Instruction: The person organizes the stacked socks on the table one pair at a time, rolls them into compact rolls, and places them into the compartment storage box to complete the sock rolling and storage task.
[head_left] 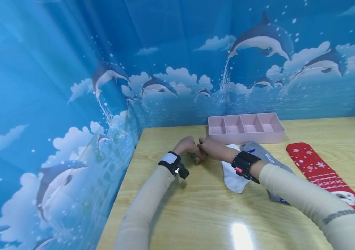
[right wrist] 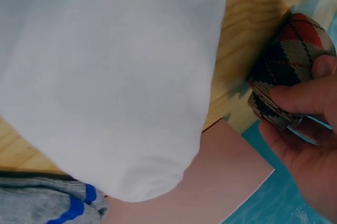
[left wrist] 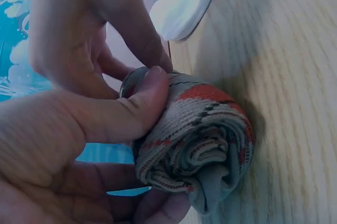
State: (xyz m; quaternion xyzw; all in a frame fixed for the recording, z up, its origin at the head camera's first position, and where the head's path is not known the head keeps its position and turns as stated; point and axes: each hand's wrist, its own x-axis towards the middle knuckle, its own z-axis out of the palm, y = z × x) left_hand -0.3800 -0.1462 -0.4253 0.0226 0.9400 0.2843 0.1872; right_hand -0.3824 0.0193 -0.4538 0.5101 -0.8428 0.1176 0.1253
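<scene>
A patterned sock (left wrist: 210, 113) in beige, red and black is rolled into a tight bundle, its spiral end showing in the left wrist view. My left hand (head_left: 187, 146) grips this roll, with the thumb over its top and the fingers beneath. From the other side, the thumb and fingers of my right hand (head_left: 217, 149) pinch the roll's edge, clearest in the right wrist view. The head view shows only a little of the bundle, low at the tabletop. Just right of it, partly under my right forearm, lies a flat white sock (head_left: 234, 178).
A pink box (head_left: 246, 138) with several compartments stands at the table's back edge. A grey sock (head_left: 266, 155) lies beside the white one, and a red snowflake-patterned sock (head_left: 318, 168) farther right. A dolphin-print curtain (head_left: 177, 52) hangs behind and left of the wooden table (head_left: 196, 215).
</scene>
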